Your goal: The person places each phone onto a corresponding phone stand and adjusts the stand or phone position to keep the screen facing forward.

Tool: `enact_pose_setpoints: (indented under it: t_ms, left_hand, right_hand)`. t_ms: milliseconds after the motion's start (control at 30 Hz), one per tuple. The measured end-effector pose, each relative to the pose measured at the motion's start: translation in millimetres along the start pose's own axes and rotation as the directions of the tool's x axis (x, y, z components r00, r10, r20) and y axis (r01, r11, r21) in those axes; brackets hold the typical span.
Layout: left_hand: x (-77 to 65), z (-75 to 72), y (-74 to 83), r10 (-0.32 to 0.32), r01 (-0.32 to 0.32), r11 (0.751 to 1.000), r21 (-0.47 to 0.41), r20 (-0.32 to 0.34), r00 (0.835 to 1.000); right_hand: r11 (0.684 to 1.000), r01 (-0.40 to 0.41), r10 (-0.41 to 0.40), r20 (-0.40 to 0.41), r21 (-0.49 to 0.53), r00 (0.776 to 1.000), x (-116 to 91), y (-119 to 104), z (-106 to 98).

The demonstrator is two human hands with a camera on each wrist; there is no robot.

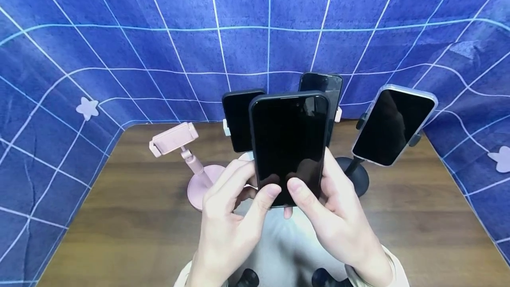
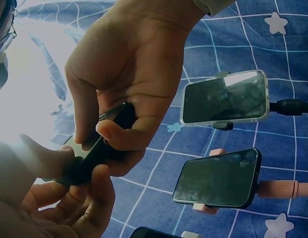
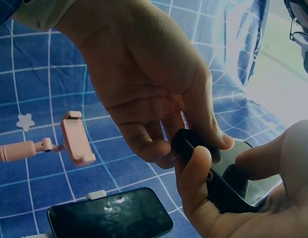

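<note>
A black smartphone [image 1: 291, 145] stands upright between the hands in the head view, its dark screen facing me. My left hand [image 1: 229, 220] grips its lower left side, thumb on the screen. From the other side my right hand [image 1: 338, 220] holds the lower right edge, thumb also on the glass. In the left wrist view the right hand [image 2: 129, 74] reaches in from above to the phone [image 2: 89, 153]. The right wrist view has the left hand [image 3: 149, 74] at the top, fingers at the phone's end. Fingers behind the phone are partly hidden.
An unoccupied pink phone stand [image 1: 173, 140] is at the left. Behind the held phone are a black phone [image 1: 239, 121] in a white clamp and another phone [image 1: 322, 84] in a pink clamp. At right, a clear-cased phone [image 1: 394, 127] sits on a black stand. Blue gridded cloth [image 1: 179, 52] surrounds the wooden table [image 1: 131, 216].
</note>
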State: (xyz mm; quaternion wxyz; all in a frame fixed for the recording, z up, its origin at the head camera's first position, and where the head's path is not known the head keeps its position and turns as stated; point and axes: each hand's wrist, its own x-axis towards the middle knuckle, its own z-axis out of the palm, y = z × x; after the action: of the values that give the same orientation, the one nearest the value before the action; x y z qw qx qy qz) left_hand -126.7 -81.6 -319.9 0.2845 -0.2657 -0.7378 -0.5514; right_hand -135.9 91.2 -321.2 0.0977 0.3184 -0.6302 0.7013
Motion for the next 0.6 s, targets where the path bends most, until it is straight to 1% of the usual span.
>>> enact_pose_setpoints:
  t_ms: [133, 300, 467, 533, 600]
  left_hand:
    - [-1.0, 0.0, 1.1, -0.010, 0.010, 1.000, 0.001, 0.011, 1.000]
    - [-0.5, -0.5, 1.8, 0.010, -0.010, 1.000, 0.001, 0.016, 1.000]
    - [-2.2, -1.0, 1.9, -0.027, 0.027, 1.000, 0.002, 0.029, 0.999]
    - [-1.8, -0.9, 2.5, -0.021, 0.021, 1.000, 0.007, 0.028, 0.999]
    - [-0.2, -0.9, 3.2, 0.003, -0.003, 1.000, 0.000, 0.024, 1.000]
  right_hand:
    - [1.000, -0.005, 0.005, -0.008, -0.004, 1.000, -2.0, 0.1, 0.1]
    - [1.000, -0.005, 0.005, -0.017, -0.005, 1.000, -2.7, 0.0, 0.6]
    - [1.000, -0.016, 0.015, -0.032, -0.026, 0.999, -4.8, -0.6, 1.4]
    - [0.999, -0.026, 0.025, -0.033, -0.043, 0.999, -5.3, -1.0, 0.3]
    - [0.998, -0.039, 0.038, -0.030, -0.056, 0.999, -4.8, -1.4, -0.8]
